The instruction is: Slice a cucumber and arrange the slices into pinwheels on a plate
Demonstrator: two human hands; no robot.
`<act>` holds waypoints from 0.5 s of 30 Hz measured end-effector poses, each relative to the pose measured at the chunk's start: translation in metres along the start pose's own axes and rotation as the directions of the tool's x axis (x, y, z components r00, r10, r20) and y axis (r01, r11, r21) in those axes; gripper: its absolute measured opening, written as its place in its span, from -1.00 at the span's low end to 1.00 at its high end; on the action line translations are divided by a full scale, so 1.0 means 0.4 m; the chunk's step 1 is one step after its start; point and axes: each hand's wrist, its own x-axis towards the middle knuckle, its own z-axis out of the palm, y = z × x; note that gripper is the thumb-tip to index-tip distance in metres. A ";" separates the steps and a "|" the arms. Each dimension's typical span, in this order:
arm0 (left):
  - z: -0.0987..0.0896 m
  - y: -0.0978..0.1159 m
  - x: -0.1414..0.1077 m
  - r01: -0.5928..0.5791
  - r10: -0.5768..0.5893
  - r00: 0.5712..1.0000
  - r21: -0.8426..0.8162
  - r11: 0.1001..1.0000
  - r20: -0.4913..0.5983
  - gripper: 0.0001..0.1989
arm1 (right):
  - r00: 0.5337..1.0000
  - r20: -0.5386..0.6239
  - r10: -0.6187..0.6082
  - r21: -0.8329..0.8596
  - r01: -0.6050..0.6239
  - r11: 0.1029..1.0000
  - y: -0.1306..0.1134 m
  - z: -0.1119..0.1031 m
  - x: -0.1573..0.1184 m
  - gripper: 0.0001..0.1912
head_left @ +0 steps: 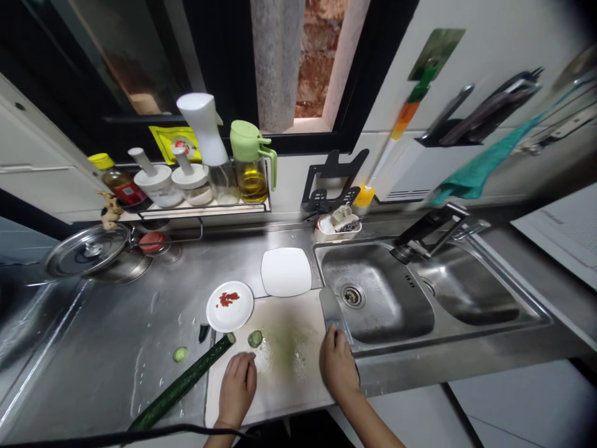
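Observation:
My right hand [339, 364] is closed round the handle of a knife, whose broad grey blade [330, 308] lies along the right edge of the cutting board [308, 398]. Over the board's left part, my left hand [237, 386] has its fingers curled together, with nothing visible in them. Just beyond its fingertips sit small cucumber slices [255, 339]. A long cucumber [181, 384] lies slanted at the left, its cut end over the board's edge. Wet greenish marks cover the board's middle. A round white plate [231, 320] holds chopped red pieces [228, 299].
Behind the board is a white square plate [286, 272]. A cucumber end piece [180, 354] rests on the steel counter at left. The double sink [373, 286] and faucet [429, 230] stand right. A lidded pot [93, 252] and bottle shelf [205, 212] are at back left.

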 end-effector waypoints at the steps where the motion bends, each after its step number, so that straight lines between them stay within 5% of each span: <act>1: -0.001 0.002 0.001 0.000 0.000 1.000 -0.001 1.000 -0.002 -0.76 | 1.000 -0.012 -0.008 -0.026 0.007 1.000 0.001 0.004 0.000 -0.42; 8: -0.006 0.010 0.003 0.012 -0.012 1.000 0.006 1.000 -0.016 -0.77 | 0.988 -0.126 -0.086 -0.079 0.076 0.994 0.018 0.031 0.002 -0.40; 15: -0.006 0.011 0.000 0.044 -0.045 0.999 -0.036 0.998 -0.026 -0.75 | 0.994 -0.080 -0.076 -0.025 0.074 0.997 0.024 0.022 0.004 -0.43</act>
